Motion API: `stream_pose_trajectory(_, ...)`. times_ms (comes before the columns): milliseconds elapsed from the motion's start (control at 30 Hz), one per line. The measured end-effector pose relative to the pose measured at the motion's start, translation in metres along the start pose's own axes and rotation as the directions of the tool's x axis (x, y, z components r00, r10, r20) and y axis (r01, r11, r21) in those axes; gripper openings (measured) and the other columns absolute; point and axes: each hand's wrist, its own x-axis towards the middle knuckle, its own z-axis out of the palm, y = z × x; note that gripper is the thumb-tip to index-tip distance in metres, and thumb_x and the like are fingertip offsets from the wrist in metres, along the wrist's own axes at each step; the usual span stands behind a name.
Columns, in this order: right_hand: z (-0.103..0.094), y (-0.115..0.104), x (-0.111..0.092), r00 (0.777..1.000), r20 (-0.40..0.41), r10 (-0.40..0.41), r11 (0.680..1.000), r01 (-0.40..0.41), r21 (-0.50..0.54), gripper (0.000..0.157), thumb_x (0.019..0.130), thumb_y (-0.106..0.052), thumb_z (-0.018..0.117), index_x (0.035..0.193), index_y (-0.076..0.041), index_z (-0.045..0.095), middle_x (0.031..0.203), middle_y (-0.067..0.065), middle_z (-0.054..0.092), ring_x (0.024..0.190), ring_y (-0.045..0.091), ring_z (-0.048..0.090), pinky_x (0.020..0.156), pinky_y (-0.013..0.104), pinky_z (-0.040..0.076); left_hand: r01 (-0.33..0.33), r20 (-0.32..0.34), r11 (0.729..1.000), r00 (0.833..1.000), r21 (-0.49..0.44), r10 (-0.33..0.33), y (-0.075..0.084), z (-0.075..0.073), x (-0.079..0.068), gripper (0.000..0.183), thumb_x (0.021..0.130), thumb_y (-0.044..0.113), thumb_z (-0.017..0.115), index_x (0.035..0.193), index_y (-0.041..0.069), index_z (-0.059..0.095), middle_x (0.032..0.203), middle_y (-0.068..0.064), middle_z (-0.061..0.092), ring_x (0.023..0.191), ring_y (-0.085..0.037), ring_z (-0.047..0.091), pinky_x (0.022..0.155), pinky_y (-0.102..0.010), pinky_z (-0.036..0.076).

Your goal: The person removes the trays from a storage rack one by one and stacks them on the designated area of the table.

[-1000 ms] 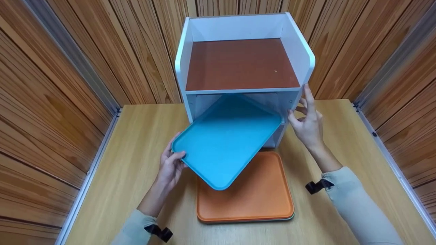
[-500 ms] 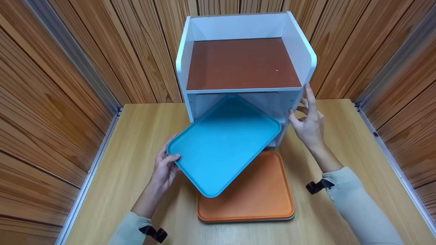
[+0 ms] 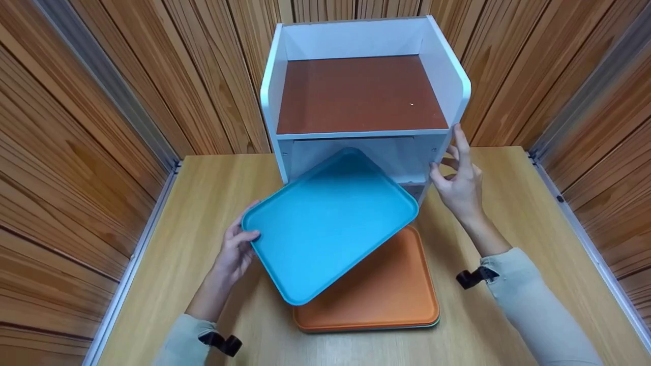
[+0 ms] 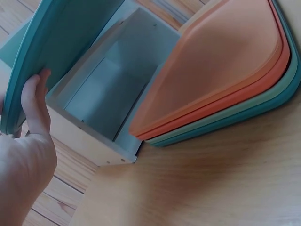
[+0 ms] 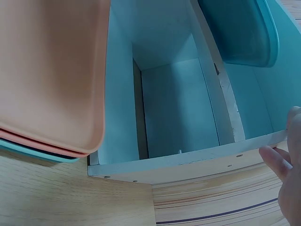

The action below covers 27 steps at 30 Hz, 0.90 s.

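Observation:
A blue tray (image 3: 330, 223) is tilted at an angle in front of the white shelf unit (image 3: 356, 133), its far corner at the middle opening. My left hand (image 3: 236, 251) grips its left corner, thumb on top and fingers underneath; the left wrist view shows those fingers against the tray's underside (image 4: 70, 42). My right hand (image 3: 460, 183) holds the front edge of the unit's right side panel (image 5: 211, 153), index finger stretched up along the outside. Below the blue tray, an orange tray (image 3: 376, 300) tops a stack on the table, partly covered.
The stack's lower trays show orange, pale green and teal edges (image 4: 225, 117). The unit has a brown top shelf (image 3: 361, 96) and a lower compartment (image 5: 178, 108). Wood-plank walls (image 3: 76, 152) with metal frame strips surround the wooden table (image 3: 193, 203).
My left hand has drawn the blue tray toward me and to the left, so more of it is out of the opening. My right hand stays on the shelf unit's side.

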Motion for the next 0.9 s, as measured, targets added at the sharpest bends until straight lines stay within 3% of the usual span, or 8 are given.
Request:
stream_pose_trajectory(267,0.001,-0.001,-0.001,1.000,-0.015,-0.016,1.000,0.016,-0.003,0.078,0.102,0.006,0.071,0.169,0.004,0.033,0.143,0.033,0.073,0.107,0.056,0.081,0.073,0.000,0.051,0.009,0.036,0.999,0.999,0.034,-0.011,0.004,-0.006,0.000,0.069,0.111,0.001,0.043,0.177,0.005,0.022,0.159,0.006,0.060,0.143,-0.016,0.071,0.113,-0.039,0.065)
stream_pose_trajectory(500,-0.001,-0.001,0.001,1.000,-0.005,-0.012,1.000,0.012,0.001,0.078,0.103,0.004,0.071,0.170,0.001,0.032,0.146,0.033,0.071,0.110,0.056,0.081,0.072,0.001,0.052,0.016,0.106,0.999,0.994,0.032,-0.019,0.008,-0.013,-0.003,0.060,0.111,0.000,0.041,0.169,0.018,0.041,0.159,0.008,0.062,0.145,-0.017,0.069,0.114,-0.040,0.064)
stream_pose_trajectory(667,-0.001,-0.002,0.001,1.000,0.006,-0.010,1.000,0.010,-0.009,0.079,0.103,0.003,0.071,0.171,-0.001,0.031,0.151,0.032,0.068,0.112,0.055,0.081,0.073,0.001,0.052,0.016,0.135,0.998,0.991,0.067,-0.025,0.009,-0.015,-0.003,0.063,0.111,0.000,0.042,0.172,0.014,0.036,0.159,0.007,0.061,0.145,-0.018,0.069,0.113,-0.040,0.065)
stream_pose_trajectory(800,-0.001,-0.002,0.001,1.000,0.009,-0.010,1.000,0.010,-0.005,0.079,0.103,0.003,0.072,0.171,-0.002,0.031,0.150,0.032,0.069,0.112,0.054,0.081,0.073,0.002,0.052,0.027,0.169,0.996,0.985,0.086,-0.041,0.008,-0.016,-0.005,0.059,0.112,0.002,0.045,0.166,0.027,0.047,0.160,0.009,0.061,0.146,-0.018,0.069,0.114,-0.040,0.064)
stream_pose_trajectory(900,-0.001,-0.001,0.001,1.000,0.010,-0.011,1.000,0.011,0.000,0.079,0.103,0.003,0.072,0.171,-0.002,0.031,0.149,0.033,0.070,0.111,0.053,0.081,0.074,0.002,0.053,0.030,0.203,0.995,0.978,0.092,-0.048,0.007,-0.017,-0.005,0.059,0.112,0.003,0.045,0.164,0.030,0.049,0.161,0.010,0.061,0.146,-0.018,0.069,0.115,-0.040,0.063)
